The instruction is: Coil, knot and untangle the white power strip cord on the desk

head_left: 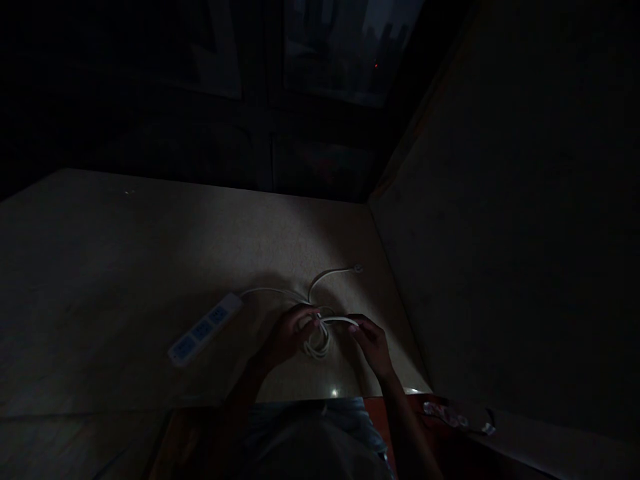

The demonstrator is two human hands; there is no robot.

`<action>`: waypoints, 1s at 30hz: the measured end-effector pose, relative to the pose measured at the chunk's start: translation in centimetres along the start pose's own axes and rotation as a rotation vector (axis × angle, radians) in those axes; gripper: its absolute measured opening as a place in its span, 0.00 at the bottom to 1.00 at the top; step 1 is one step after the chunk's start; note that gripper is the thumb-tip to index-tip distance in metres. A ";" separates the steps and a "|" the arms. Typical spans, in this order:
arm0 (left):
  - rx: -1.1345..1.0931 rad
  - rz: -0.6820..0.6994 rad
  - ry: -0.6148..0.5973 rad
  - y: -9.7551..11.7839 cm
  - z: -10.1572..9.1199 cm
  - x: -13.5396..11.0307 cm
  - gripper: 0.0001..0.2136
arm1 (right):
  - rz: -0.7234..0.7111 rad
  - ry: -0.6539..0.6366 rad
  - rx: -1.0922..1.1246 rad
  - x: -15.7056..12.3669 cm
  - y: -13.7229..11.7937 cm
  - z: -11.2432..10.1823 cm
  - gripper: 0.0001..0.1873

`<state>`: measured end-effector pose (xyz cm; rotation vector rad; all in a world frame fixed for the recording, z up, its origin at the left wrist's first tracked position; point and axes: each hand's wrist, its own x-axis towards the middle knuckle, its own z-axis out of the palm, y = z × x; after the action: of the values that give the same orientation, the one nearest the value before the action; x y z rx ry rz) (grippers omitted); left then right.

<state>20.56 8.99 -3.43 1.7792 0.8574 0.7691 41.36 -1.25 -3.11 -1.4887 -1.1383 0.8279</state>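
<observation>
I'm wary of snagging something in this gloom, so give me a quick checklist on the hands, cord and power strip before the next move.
1. Left hand on the coiled cord: ok, it grips the bundle's upper part.
2. Right hand on the cord: ok, it holds a stretch leading from the bundle.
3. Power strip supported: ok, it lies on the table.
4. Plug clear of both hands: ok, it lies beyond them.
5. Loops free of knots: cannot tell, too dark.
6. Lighting: not ok, very dim.

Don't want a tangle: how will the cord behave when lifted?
Probably floppy: the cord bends into loops at the left hand. Perhaps slightly springy, since it arches towards the right hand. Lifting might drag the power strip, which it joins.
</observation>
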 end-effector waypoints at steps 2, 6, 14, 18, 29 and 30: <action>0.068 0.026 0.049 -0.1 0.8 -0.5 0.13 | -0.020 -0.036 0.034 0.1 0.1 0.1 0.14; 0.188 0.072 0.070 -1.4 1.1 -1.4 0.13 | 0.004 -0.242 0.202 0.2 0.4 0.3 0.25; 0.088 -0.010 0.094 -4.1 0.6 -3.0 0.10 | 0.034 -0.042 -0.022 2.4 3.8 1.6 0.14; -0.105 -0.182 0.217 -5.5 0.7 -2.7 0.11 | 0.160 -0.008 -0.061 3.5 5.6 1.6 0.17; -0.552 -0.384 0.372 -8.5 0.4 -2.0 0.21 | 0.480 -0.098 0.700 0.6 2.8 5.0 0.14; -0.628 -0.392 0.331 -8.9 0.5 -2.1 0.22 | 0.457 -0.051 0.740 0.4 2.7 5.2 0.13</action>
<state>17.95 9.41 -12.21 0.9105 1.0024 0.9509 37.29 0.72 -6.86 -1.0947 -0.4206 1.4191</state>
